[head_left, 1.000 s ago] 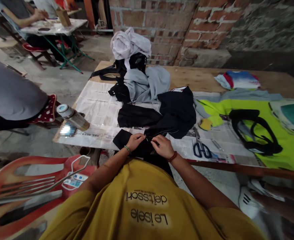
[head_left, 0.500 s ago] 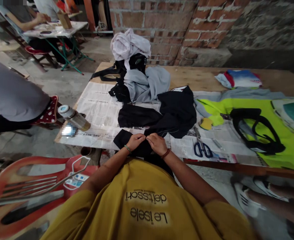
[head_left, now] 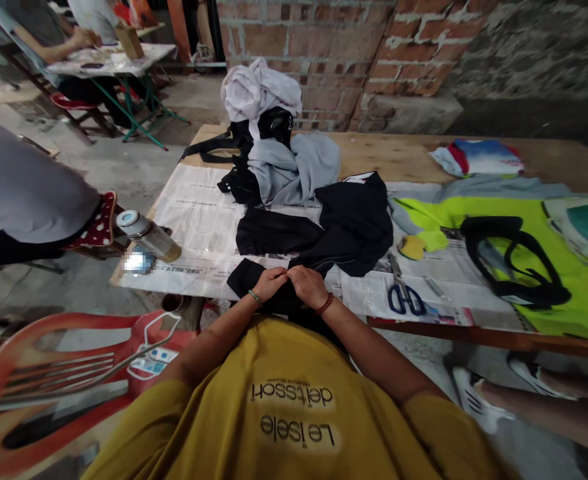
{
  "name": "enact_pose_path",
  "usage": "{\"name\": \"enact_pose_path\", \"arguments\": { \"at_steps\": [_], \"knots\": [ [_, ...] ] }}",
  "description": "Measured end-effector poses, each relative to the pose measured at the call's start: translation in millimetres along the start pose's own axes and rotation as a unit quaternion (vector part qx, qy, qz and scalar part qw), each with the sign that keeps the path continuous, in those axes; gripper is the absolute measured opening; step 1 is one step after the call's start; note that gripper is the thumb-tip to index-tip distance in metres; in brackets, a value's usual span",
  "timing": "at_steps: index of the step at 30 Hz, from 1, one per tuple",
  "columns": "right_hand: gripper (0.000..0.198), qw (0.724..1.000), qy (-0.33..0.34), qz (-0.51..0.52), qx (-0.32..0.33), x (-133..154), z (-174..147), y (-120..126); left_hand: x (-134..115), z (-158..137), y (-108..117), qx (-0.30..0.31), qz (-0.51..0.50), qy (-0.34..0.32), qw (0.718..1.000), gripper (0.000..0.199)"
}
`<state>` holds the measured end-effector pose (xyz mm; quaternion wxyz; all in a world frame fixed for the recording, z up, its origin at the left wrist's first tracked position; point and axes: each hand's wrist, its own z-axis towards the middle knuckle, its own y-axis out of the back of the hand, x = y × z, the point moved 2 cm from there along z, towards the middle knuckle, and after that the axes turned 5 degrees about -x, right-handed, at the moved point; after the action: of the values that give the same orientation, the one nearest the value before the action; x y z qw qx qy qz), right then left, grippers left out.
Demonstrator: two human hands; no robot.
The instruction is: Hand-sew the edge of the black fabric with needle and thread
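So my left hand (head_left: 270, 284) is pinching the soft black fabric (head_left: 245, 275) at the newspaper-covered wooden table's (head_left: 399, 153) near edge, right hand (head_left: 310, 287) touching its fingertips; can't tell if that one's gripping anything. Looks like fiddly fingertip work; next move probably wants a steady pinch.

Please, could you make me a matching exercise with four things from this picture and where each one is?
1 black cloth
2 scissors
3 bottle
4 face mask

A on the red chair
B near the table's left end
C held by the left hand, right hand close by
D on newspaper, right of both hands

Pairs: 1-C, 2-D, 3-B, 4-A
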<state>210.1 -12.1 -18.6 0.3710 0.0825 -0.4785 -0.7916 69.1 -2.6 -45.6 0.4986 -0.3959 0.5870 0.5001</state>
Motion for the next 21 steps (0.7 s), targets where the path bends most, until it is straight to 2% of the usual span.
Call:
{"name": "enact_pose_path", "arguments": {
  "at_steps": [7,11,14,18,20,21],
  "knots": [
    [0.024,1.000,0.005,0.025,-0.003,7,0,4,1,1,0,-0.005,0.026,0.008,1.000,0.023],
    [0.026,0.999,-0.002,0.049,0.011,11,1,10,2,1,-1,-0.003,0.010,0.001,1.000,0.025],
    [0.022,0.995,-0.021,0.100,0.010,16,10,18,5,3,-1,-0.012,-0.013,0.021,1.000,0.027],
    [0.018,0.973,-0.092,0.208,-0.021,21,24,29,5,4,-1,-0.024,-0.047,0.038,0.998,0.030],
    [0.016,0.949,-0.156,0.274,-0.023,21,25,29,4,3,-1,-0.026,-0.060,0.033,0.997,0.032],
    [0.016,0.928,-0.198,0.315,-0.023,20,25,27,4,3,-1,-0.025,-0.064,0.030,0.997,0.033]
  ]
}}
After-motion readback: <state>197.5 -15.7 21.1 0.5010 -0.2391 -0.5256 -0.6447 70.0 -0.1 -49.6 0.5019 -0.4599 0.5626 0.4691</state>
